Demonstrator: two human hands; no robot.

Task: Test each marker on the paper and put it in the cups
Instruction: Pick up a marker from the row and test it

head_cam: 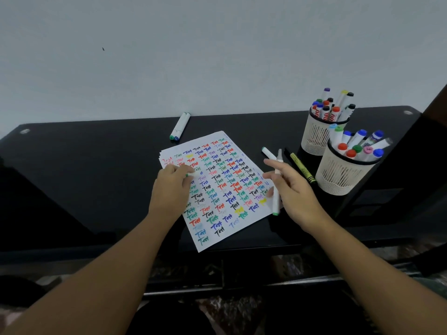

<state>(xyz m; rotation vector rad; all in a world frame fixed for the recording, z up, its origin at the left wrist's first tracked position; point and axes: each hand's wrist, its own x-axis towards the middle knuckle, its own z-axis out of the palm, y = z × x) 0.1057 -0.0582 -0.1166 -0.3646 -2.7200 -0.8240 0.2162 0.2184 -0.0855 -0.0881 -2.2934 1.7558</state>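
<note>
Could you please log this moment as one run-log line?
left hand: green cap pinched, on white test paper | right hand: holds uncapped white marker | cream mesh cups: full of markers

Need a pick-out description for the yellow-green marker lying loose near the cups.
Start at the two mesh cups at the right of the black desk, and take the nearer cup. Lying flat on the desk just left of its base is the yellow-green marker. Its barrel is coloured and printed; the loose markers beside it are white.
</note>
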